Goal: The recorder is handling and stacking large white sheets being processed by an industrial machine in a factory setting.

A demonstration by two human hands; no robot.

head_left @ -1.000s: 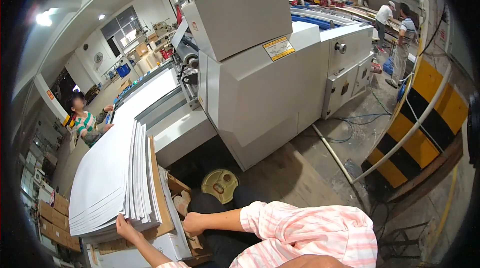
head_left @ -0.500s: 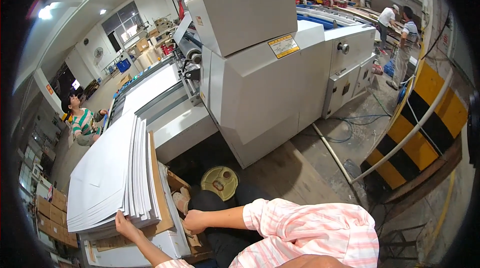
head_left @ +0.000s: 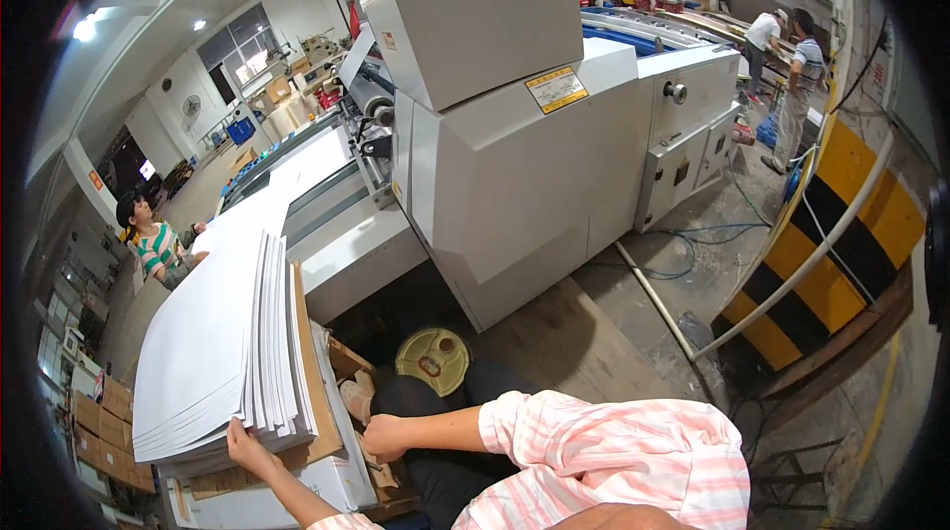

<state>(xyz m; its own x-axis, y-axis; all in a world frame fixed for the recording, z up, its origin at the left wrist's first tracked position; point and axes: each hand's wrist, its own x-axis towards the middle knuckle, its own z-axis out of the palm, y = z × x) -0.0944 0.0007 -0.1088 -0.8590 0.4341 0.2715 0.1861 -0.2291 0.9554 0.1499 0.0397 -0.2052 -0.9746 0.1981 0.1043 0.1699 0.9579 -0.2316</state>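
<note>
A thick stack of large white sheets (head_left: 198,352) lies at the left on brown cardboard, its near edges slightly fanned. My left hand (head_left: 249,448) is closed on the near corner of the stack, thumb on top and fingers against the sheet edges. My right hand (head_left: 384,437) is curled shut beside the stack, close to torn brown cardboard (head_left: 358,393); whatever its fingers hold is hidden. At the stack's far end, a white sheet (head_left: 242,218) stretches toward the feed table (head_left: 317,195) of a large grey machine (head_left: 524,184).
A co-worker in a striped shirt (head_left: 158,248) stands across the stack, arms toward the sheets. A yellowish round lid (head_left: 432,360) lies near my knees. At right are a black-and-yellow striped panel (head_left: 821,253) and a pale pipe (head_left: 663,307). Two people (head_left: 792,65) stand farther back.
A white sheet now bridges the stack and the feed table, where a gap showed before. The co-worker's arms have shifted toward it. My hands have stayed nearly still.
</note>
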